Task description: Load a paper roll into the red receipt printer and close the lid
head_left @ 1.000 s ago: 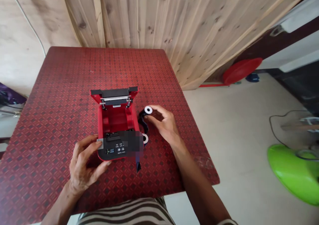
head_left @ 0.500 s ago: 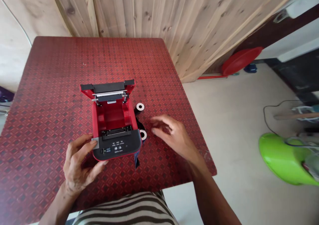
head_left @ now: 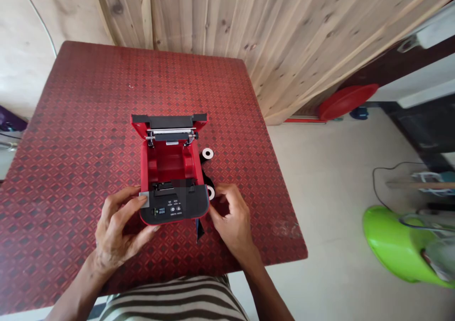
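Observation:
A red and black label printer (head_left: 174, 202) sits on the table with its lid (head_left: 170, 122) raised and its red inner bay bare. My left hand (head_left: 119, 226) grips the printer's front left corner, fingers on top and thumb below the front edge. Against the printer's right side lie two black ribbon rolls with white cores, a far roll (head_left: 207, 154) and a near roll (head_left: 211, 192) partly hidden by the printer. My right hand (head_left: 232, 219) closes around the near roll's end, its thumb by the printer's edge. A dark strip of ribbon (head_left: 199, 231) hangs out below.
The table (head_left: 88, 122) has a red patterned top and meets a wooden plank wall (head_left: 220, 22). To the right, on the floor, are a bright green plastic object (head_left: 391, 245), a thin cable (head_left: 375, 188) and a red round basin (head_left: 344, 104) farther back.
My right hand has moved left from beside the rolls and closed at the near one. My left hand keeps its hold on the printer. The view has shifted slightly.

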The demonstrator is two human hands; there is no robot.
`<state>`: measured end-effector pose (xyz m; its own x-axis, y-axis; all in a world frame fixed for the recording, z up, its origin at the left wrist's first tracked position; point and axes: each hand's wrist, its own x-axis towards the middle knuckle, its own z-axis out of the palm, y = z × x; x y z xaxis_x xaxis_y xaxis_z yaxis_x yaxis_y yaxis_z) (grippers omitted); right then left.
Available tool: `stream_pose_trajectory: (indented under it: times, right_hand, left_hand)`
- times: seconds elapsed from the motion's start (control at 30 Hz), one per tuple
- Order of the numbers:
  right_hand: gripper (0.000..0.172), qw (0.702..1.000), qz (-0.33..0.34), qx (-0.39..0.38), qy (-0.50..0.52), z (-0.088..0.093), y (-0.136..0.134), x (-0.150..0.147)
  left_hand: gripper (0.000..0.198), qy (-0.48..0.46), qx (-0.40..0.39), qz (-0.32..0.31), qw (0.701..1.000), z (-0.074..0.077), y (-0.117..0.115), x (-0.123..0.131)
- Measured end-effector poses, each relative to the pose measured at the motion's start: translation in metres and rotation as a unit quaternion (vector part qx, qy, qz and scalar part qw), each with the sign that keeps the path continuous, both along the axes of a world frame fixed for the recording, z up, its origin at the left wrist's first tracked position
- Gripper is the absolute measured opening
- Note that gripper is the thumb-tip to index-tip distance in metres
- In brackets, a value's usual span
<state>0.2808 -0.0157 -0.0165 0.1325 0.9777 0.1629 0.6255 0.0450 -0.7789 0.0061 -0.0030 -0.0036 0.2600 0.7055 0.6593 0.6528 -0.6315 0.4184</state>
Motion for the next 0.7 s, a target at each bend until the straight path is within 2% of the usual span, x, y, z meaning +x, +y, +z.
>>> stream_pose_trajectory:
  times: [0.1,0.5,0.7]
  right_hand:
    - [0.009,1.000,0.008,0.000,0.000,0.001,0.000,-0.005]
    - [0.029,0.998,0.046,0.012,0.033,-0.004,0.010,-0.003]
    - [0.026,0.998,0.034,0.016,0.056,-0.002,0.008,-0.004]
  left_hand:
    - [0.053,0.002,0.000,0.001,1.000,0.000,0.000,0.000]
    - [0.057,0.000,-0.005,-0.001,1.000,-0.004,0.000,-0.003]
    - [0.058,-0.002,0.000,-0.005,1.000,-0.004,0.001,-0.003]
